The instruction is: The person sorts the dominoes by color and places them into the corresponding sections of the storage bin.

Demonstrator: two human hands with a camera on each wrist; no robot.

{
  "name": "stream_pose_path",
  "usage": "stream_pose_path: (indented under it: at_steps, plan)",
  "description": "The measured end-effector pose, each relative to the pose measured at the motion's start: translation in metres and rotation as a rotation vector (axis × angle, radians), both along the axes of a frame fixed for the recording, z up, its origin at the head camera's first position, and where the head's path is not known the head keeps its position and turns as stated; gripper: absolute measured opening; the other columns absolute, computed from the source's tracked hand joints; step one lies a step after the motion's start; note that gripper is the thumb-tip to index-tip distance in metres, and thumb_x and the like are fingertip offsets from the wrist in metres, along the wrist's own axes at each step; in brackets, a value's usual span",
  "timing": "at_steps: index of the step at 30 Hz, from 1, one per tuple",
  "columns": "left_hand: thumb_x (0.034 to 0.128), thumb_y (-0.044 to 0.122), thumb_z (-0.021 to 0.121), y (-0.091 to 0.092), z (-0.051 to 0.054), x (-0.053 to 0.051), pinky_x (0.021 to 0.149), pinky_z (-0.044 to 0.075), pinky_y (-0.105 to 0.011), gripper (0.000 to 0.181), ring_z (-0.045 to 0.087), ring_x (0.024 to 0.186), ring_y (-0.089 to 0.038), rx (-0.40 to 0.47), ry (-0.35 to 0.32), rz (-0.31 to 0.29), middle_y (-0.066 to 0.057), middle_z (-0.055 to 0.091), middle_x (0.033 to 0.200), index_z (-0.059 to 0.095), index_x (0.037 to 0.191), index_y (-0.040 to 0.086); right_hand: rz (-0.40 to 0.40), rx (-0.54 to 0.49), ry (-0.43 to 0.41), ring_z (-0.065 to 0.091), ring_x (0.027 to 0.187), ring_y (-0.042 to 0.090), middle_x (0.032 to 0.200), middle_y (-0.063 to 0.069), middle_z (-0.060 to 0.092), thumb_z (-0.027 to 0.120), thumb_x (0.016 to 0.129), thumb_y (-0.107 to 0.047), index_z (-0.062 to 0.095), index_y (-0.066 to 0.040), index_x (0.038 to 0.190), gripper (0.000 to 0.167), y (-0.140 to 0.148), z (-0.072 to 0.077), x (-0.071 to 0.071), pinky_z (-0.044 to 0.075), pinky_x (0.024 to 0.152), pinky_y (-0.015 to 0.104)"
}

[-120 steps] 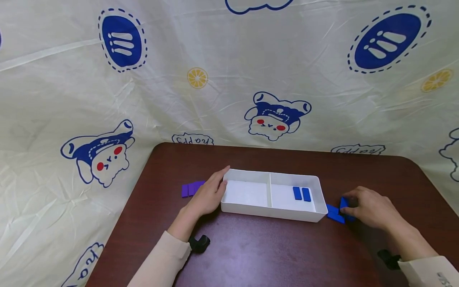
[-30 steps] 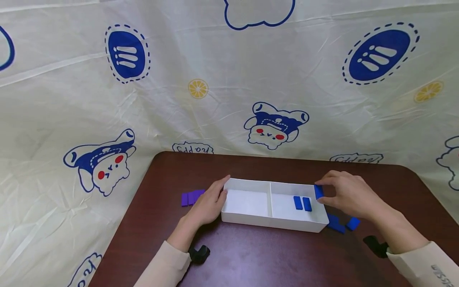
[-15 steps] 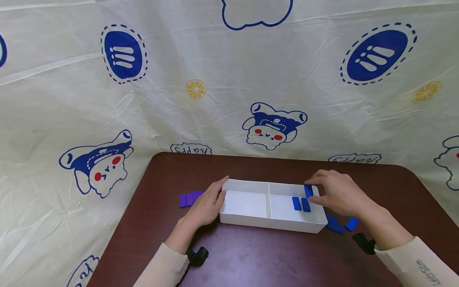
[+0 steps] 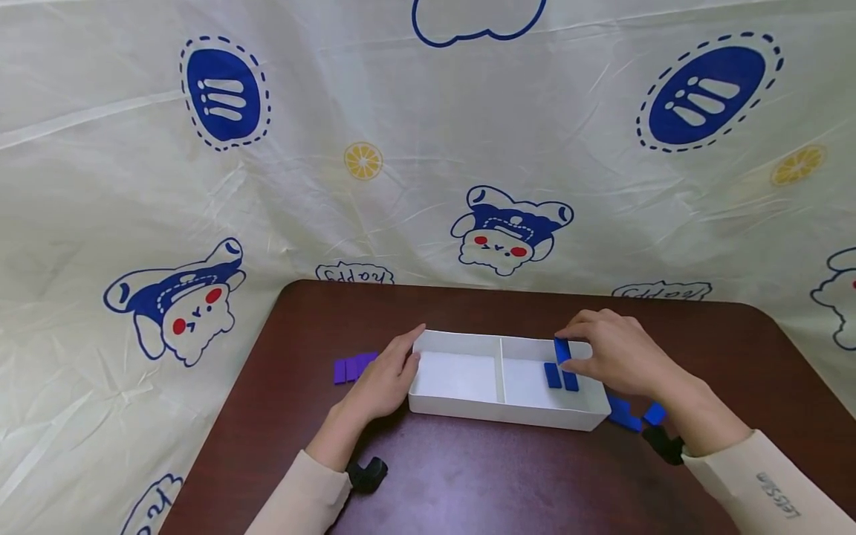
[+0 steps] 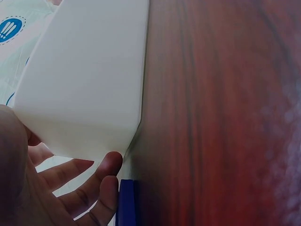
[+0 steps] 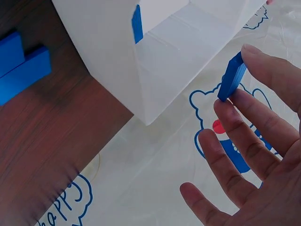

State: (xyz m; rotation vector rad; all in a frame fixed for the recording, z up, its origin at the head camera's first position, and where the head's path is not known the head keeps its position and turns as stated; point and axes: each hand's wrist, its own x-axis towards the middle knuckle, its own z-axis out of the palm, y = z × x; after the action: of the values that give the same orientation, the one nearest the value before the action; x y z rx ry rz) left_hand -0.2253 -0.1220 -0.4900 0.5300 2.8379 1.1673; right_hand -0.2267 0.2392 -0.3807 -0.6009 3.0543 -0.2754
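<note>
My right hand pinches a blue rectangular block between thumb and fingertips, above the right compartment of a white divided box. Beneath it in that compartment, a blue block and another blue block lie side by side. My left hand rests against the box's left end, fairly straight fingers touching the end wall. Next to that hand, several purple blocks lie in a row, partly hidden by it.
Several loose blue blocks lie on the brown table just right of the box, near the right wrist's black camera mount. A patterned pale sheet hangs behind the table's far edge.
My right hand has picked up a blue block from the pile at right and carried it left, over the box's rim and above the two blue blocks inside. The left hand stays at the box.
</note>
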Motion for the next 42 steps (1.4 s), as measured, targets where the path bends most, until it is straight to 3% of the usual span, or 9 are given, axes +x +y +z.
stream_pose_path:
  at_steps: [16, 35, 42]
  plan:
    - [0.1118, 0.031, 0.042, 0.002, -0.001, 0.001, 0.121, 0.038, -0.052, 0.053, 0.042, 0.151, -0.026, 0.002, -0.007, -0.010, -0.003, 0.041, 0.165, 0.031, 0.164, 0.028, 0.012, 0.004, -0.021, 0.058, 0.118, 0.038, 0.122, 0.012, 0.071, 0.088, 0.081, -0.029, 0.079, -0.015, 0.118, 0.041, -0.009, -0.005, -0.002, 0.041, 0.095, 0.066]
    - [0.1123, 0.031, 0.040, -0.001, -0.001, -0.002, 0.122, 0.038, -0.050, 0.053, 0.041, 0.152, -0.025, -0.013, -0.001, -0.010, -0.003, 0.040, 0.165, 0.032, 0.164, 0.024, 0.035, -0.006, -0.061, 0.058, 0.123, 0.041, 0.124, 0.013, 0.072, 0.088, 0.082, -0.028, 0.080, -0.013, 0.116, 0.038, -0.020, -0.019, -0.009, 0.028, 0.108, 0.077]
    - [0.1122, 0.031, 0.040, -0.001, 0.000, -0.001, 0.122, 0.037, -0.049, 0.053, 0.041, 0.152, -0.025, -0.016, -0.005, -0.007, -0.003, 0.040, 0.165, 0.031, 0.164, 0.028, 0.029, 0.007, -0.072, 0.056, 0.126, 0.044, 0.124, 0.013, 0.072, 0.089, 0.081, -0.028, 0.080, -0.012, 0.117, 0.040, -0.022, -0.027, -0.009, 0.022, 0.111, 0.079]
